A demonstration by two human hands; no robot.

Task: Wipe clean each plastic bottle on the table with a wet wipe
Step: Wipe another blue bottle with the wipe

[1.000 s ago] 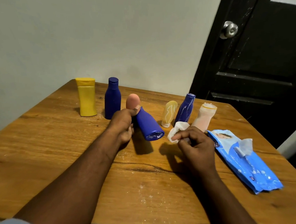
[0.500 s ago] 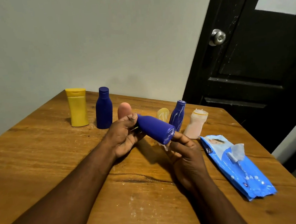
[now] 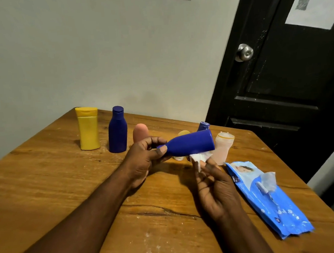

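Since last look the blue bottle (image 3: 191, 144) has swung level, base pointing toward the wipe pack (image 3: 266, 196), left hand (image 3: 142, 159) gripping its neck, right hand (image 3: 215, 186) pinching the wet wipe (image 3: 199, 157) under that pack-side end.

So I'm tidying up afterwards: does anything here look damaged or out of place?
The wipe pack lies with its seal flap peeled up. The table has a dark crack near its middle and white specks nearer the front edge.
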